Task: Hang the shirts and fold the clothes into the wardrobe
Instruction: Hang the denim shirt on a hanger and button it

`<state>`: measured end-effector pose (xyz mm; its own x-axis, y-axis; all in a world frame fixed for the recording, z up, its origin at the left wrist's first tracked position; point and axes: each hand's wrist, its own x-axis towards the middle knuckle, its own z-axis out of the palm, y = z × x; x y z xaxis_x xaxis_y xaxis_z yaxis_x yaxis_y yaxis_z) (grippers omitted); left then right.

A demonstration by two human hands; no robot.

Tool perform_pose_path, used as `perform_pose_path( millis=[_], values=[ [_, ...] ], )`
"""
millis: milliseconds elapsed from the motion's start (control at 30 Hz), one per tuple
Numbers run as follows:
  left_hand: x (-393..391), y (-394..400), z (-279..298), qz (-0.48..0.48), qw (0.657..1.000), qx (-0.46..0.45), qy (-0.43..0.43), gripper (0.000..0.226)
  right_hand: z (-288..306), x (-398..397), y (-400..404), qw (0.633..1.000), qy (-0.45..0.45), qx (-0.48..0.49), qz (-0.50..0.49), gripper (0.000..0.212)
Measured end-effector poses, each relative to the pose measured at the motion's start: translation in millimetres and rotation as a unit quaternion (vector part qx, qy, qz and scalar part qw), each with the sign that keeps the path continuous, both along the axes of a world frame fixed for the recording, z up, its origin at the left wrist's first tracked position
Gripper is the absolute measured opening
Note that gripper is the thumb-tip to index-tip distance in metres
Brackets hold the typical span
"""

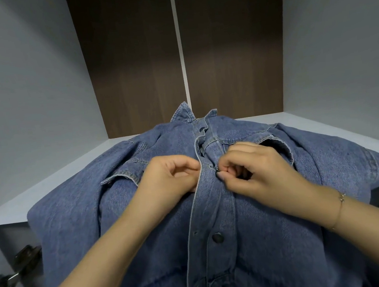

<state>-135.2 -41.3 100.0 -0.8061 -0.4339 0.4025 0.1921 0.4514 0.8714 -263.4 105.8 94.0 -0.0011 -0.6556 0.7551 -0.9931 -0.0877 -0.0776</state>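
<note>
The denim shirt (212, 188) is lying front-up on the grey wardrobe shelf (46, 183), its hem hanging over the front edge. The left hand (171, 176) is pinching the left placket edge, while the right hand (255, 166) is pinching a button (217, 169) at the chest.

No text, label, brand or number could be read anywhere. The denim jacket (212, 188) bore no legible marking.

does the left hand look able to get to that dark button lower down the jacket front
Probably yes. The dark button lies exposed on the denim jacket placket, just below the left hand, with nothing covering it. That hand is pinching the placket edge, so it must let go first.
</note>
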Motion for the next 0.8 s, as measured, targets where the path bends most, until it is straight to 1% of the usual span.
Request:
perform_pose_path(
  millis=[100, 133, 200, 233, 267, 300, 367, 533, 633, 700, 800],
  values=[
    [1.6, -2.5, 1.6, -0.016, 1.0, -0.008, -0.001, 0.017, 1.1, 1.0, 1.2, 0.999, -0.042, -0.009, 0.016, 0.014],
    [2.6, -5.5, 2.2, -0.027, 1.0, 0.011, 0.002, 0.016, 2.0, 1.0, 1.8, 0.997, -0.073, -0.013, 0.025, 0.014],
    [6.2, -12.6, 4.0, -0.067, 0.993, 0.095, 0.01, 0.012, 5.4, 0.2, 2.9, 0.986, -0.161, -0.019, 0.05, 0.013],
    [7.8, -15.3, 4.9, -0.091, 0.987, 0.131, 0.011, 0.016, 7.6, -0.5, 3.2, 0.976, -0.209, -0.018, 0.067, 0.012],
    [8.8, -16.5, 5.6, -0.11, 0.983, 0.149, 0.008, 0.02, 9.8, -1.3, 2.9, 0.966, -0.247, -0.015, 0.082, 0.011],
    [9.1, -16.7, 5.8, -0.116, 0.982, 0.149, 0.005, 0.022, 11.7, -2.0, 2.2, 0.959, -0.268, -0.01, 0.09, 0.01],
    [8.1, -14.2, 5.9, -0.107, 0.987, 0.119, 0.001, 0.022, 13.4, -2.3, 1.0, 0.959, -0.269, 0.009, 0.092, 0.009],
    [2.4, -10.0, 4.8, -0.106, 0.992, 0.062, 0.012, 0.018, 10.5, -1.7, 0.4, 0.975, -0.209, 0.023, 0.069, 0.013],
    [-1.8, -4.8, 2.7, -0.059, 0.997, 0.012, 0.041, 0.007, 9.7, -0.5, 0.3, 0.981, -0.185, 0.026, 0.043, 0.011],
    [-7.1, -0.2, 0.1, -0.008, 0.998, -0.037, 0.051, 0.009, 11.4, 1.8, 0.2, 0.974, -0.221, 0.045, 0.012, 0.01],
    [-15.9, 5.7, -4.6, 0.068, 0.992, -0.091, 0.047, 0.011, 21.6, 7.9, 0.7, 0.937, -0.328, 0.116, -0.034, 0.022]
  ],
)
